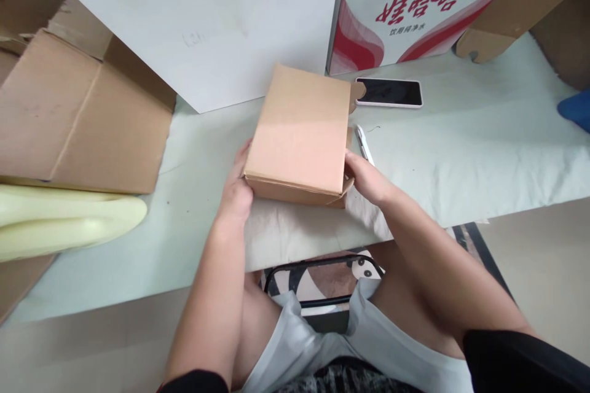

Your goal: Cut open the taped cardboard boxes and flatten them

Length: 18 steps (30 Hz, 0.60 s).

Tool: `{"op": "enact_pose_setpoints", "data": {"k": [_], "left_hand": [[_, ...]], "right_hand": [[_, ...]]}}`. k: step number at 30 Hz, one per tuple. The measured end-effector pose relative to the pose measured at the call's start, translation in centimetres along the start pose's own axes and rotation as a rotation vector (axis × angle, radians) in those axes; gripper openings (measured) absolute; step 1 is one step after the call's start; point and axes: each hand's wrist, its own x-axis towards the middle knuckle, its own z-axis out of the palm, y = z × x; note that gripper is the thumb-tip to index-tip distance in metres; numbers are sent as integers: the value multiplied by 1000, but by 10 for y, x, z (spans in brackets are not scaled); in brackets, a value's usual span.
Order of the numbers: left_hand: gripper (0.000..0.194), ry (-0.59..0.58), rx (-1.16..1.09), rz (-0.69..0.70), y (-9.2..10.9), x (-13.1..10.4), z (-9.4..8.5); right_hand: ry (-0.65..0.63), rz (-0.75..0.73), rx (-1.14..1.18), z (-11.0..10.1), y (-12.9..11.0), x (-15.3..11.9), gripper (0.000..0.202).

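A small brown cardboard box (pixel 299 135) sits on the pale green cloth in front of me, its flat top facing up. Against its left side rests my left hand (pixel 237 190), closed on the near corner with the fingertips hidden behind the wall. My right hand (pixel 364 173) grips the right side near the front corner, where a flap stands slightly out; some of its fingers are hidden by the box. Just beyond the right hand lies a white pen-like object (pixel 363 142). A flap with a rounded end sticks out at the box's far right corner, by a phone (pixel 391 93).
White cartons (pixel 221 31) stand along the back, one with red lettering (pixel 415 18). An opened brown carton (pixel 115 129) and a pale yellow smooth object (pixel 69 221) are at left. Cardboard (pixel 520 6) and a blue item (pixel 576 110) lie at right.
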Motion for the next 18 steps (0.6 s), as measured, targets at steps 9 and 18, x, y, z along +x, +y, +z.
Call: {"op": "enact_pose_setpoints", "data": {"k": [9, 18], "left_hand": [[53, 13, -258, -47, 26, 2, 9], [47, 21, -148, 77, 9, 2, 3]], "right_hand": [[-15, 0, 79, -1, 2, 1, 46], [53, 170, 289, 3, 1, -1, 64]]}}
